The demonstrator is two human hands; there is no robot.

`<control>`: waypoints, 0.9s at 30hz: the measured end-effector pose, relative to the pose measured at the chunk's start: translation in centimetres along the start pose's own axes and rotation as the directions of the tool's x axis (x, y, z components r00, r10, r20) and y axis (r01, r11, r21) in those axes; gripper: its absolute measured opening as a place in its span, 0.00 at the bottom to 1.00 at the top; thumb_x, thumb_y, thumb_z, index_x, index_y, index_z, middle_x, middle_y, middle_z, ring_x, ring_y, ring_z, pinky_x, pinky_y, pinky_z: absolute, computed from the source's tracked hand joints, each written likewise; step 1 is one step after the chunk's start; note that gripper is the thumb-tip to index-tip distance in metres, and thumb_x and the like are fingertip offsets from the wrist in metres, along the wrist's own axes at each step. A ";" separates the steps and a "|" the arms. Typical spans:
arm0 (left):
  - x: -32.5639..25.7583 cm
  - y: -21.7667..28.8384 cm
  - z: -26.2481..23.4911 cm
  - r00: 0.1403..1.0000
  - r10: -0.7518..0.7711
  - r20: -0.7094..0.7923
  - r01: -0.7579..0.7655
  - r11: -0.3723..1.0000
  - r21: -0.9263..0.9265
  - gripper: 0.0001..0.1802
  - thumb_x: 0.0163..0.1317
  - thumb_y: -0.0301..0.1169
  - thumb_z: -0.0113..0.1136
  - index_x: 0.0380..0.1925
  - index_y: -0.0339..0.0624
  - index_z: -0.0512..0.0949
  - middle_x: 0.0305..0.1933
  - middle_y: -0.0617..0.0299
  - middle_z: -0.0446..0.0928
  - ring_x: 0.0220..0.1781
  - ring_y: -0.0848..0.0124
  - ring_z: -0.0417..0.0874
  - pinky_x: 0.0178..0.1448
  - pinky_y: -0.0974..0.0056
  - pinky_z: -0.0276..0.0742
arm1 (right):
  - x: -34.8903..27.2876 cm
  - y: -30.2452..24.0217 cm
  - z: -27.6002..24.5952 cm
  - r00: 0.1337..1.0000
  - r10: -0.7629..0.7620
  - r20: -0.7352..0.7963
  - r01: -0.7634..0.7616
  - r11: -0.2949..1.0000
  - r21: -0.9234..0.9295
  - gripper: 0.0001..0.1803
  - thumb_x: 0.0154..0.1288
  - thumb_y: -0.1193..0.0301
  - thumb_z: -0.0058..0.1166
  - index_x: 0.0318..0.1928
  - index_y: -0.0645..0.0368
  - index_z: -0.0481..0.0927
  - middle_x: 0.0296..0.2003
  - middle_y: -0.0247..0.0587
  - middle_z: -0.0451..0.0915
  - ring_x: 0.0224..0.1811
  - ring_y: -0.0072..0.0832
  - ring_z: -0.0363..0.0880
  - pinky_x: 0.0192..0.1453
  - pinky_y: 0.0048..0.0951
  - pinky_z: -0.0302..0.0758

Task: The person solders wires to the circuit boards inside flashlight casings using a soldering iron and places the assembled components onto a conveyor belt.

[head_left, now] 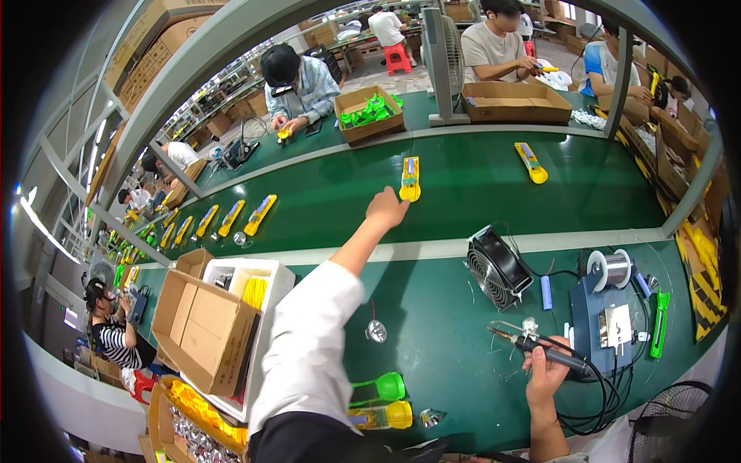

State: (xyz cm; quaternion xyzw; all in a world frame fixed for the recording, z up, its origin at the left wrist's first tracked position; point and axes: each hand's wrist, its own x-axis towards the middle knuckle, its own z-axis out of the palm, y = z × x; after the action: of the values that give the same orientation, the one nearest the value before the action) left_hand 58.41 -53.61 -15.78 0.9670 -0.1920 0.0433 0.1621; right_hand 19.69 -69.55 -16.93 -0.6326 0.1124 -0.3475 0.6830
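Observation:
My left hand (387,210) reaches across to the green belt (471,181), its fingers at the near end of a yellow flashlight housing (411,176) lying there. The fingers look apart; the housing does not appear gripped. At lower right my right hand (546,373) is closed around the black handle of a soldering iron (559,355), its tip pointing left. Below the left forearm lie a green housing part (386,387), another yellow housing (390,417) and a silver reflector (432,417). A second reflector with a wire (376,331) rests farther up the bench.
A black fan (498,270), a blue soldering station (598,309) with a solder spool (610,268), and a blue battery cell (546,293) stand right. An open carton (202,328) sits over a white foam box (282,278) at left. More yellow housings (261,215) line the belt; co-workers sit beyond.

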 end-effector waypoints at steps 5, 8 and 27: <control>4.7 -3.5 2.8 0.982 -0.080 -0.170 0.061 0.992 -0.115 0.13 0.48 0.35 0.56 0.23 0.35 0.76 0.31 0.48 0.77 0.36 0.53 0.78 0.40 0.55 0.72 | 0.1 0.3 0.3 0.999 0.022 0.039 -0.022 1.000 0.016 0.10 0.59 0.75 0.46 0.40 0.64 0.63 0.29 0.37 0.65 0.21 0.17 0.67 0.24 0.18 0.68; 2.0 -0.3 2.3 0.988 -0.044 -0.148 0.021 0.988 -0.151 0.09 0.45 0.32 0.55 0.18 0.36 0.74 0.24 0.51 0.77 0.30 0.57 0.79 0.36 0.58 0.73 | 0.6 0.4 -0.4 0.999 0.009 -0.042 -0.010 0.999 -0.038 0.09 0.61 0.75 0.43 0.41 0.62 0.63 0.26 0.37 0.67 0.19 0.16 0.66 0.23 0.17 0.67; -28.4 1.3 -5.2 0.997 -0.073 -0.020 0.056 0.888 -0.457 0.10 0.52 0.31 0.57 0.23 0.33 0.73 0.15 0.57 0.74 0.17 0.70 0.74 0.23 0.68 0.69 | 0.0 -0.2 -0.6 0.960 -0.247 -0.130 0.260 0.961 0.096 0.09 0.58 0.73 0.46 0.36 0.65 0.64 0.28 0.36 0.64 0.18 0.17 0.65 0.20 0.16 0.66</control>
State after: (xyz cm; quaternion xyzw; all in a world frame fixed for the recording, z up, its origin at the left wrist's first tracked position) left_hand 31.58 -42.83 -14.65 0.9069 -0.1614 0.0094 0.3890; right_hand 19.28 -70.07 -16.86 -0.5812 0.0504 -0.4744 0.6593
